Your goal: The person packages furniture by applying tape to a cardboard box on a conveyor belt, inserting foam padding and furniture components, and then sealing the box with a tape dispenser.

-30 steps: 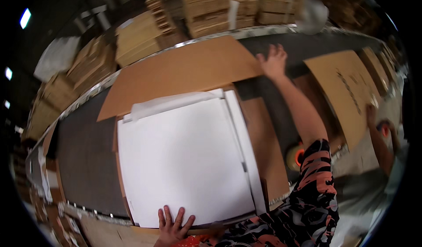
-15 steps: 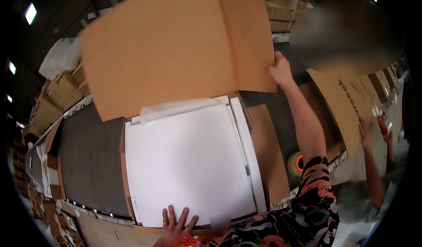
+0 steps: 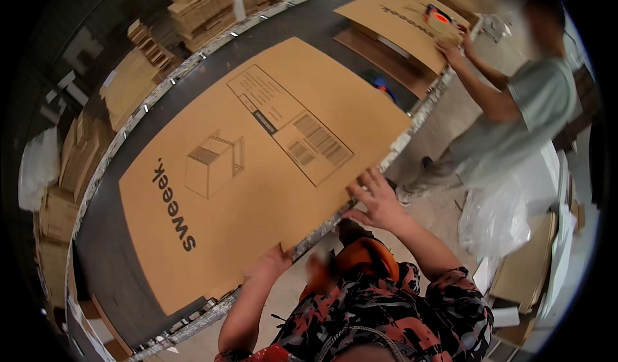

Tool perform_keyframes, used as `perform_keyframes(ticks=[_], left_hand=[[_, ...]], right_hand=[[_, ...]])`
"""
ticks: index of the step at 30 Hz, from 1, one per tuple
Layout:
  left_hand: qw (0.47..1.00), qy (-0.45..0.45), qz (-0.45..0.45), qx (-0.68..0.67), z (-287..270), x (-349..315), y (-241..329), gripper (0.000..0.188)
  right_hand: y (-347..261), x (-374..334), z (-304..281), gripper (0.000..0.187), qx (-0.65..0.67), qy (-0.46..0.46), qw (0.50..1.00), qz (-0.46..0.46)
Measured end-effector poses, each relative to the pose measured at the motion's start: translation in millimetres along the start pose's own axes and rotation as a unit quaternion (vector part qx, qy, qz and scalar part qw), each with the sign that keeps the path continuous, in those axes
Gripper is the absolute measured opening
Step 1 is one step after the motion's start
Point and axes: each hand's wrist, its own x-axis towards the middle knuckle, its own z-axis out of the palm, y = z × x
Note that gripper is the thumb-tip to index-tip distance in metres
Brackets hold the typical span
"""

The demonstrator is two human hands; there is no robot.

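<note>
A large brown cardboard flap, printed with a line drawing of furniture, lettering and a barcode label, lies over the dark conveyor. My left hand is closed on its near edge, its fingers partly hidden from view. Further right along that same edge, my right hand grips the cardboard, fingers on top and thumb at the rim. The white panel seen before is hidden beneath the cardboard.
On the right a co-worker handles a tape dispenser on another carton. A blue object peeks out behind my flap. Stacked cartons stand beyond the conveyor. Clear plastic hangs at right.
The raised flap has come down over the white panel, printed side up. My left hand has left the panel for the cardboard's near edge; my right hand has come nearer to me. The view has turned.
</note>
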Motion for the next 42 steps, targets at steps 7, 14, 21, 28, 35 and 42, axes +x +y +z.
perform_keyframes(ticks=[7, 14, 21, 28, 35, 42], left_hand=[[0.999, 0.010, -0.033, 0.009, 3.9, -17.8, 16.1, 0.078], [0.897, 0.341, 0.237, 0.153, -62.2, -32.9, 46.5, 0.096], [0.932, 0.185, 0.180, 0.256, -37.0, 14.0, 41.7, 0.103], [0.921, 0.173, 0.179, 0.300, -40.5, 12.2, 39.8, 0.102], [0.897, 0.267, 0.229, 0.269, -44.3, 30.8, 39.4, 0.100], [0.985, 0.140, 0.095, 0.038, -166.6, 110.5, 61.1, 0.063]], right_hand=[[4.9, -12.5, 30.3, 0.056, -0.120, 0.121, 0.985, -0.025], [17.2, -8.6, 27.2, 0.055, -0.189, 0.095, 0.977, -0.039], [27.2, -0.5, 32.1, 0.044, -0.117, 0.146, 0.981, -0.048], [-9.3, 10.4, 43.4, 0.039, -0.012, 0.298, 0.952, -0.064], [3.4, 59.8, 57.2, 0.046, 0.068, 0.300, 0.952, -0.007], [25.4, 49.3, 67.3, 0.043, 0.045, 0.290, 0.956, 0.013]])
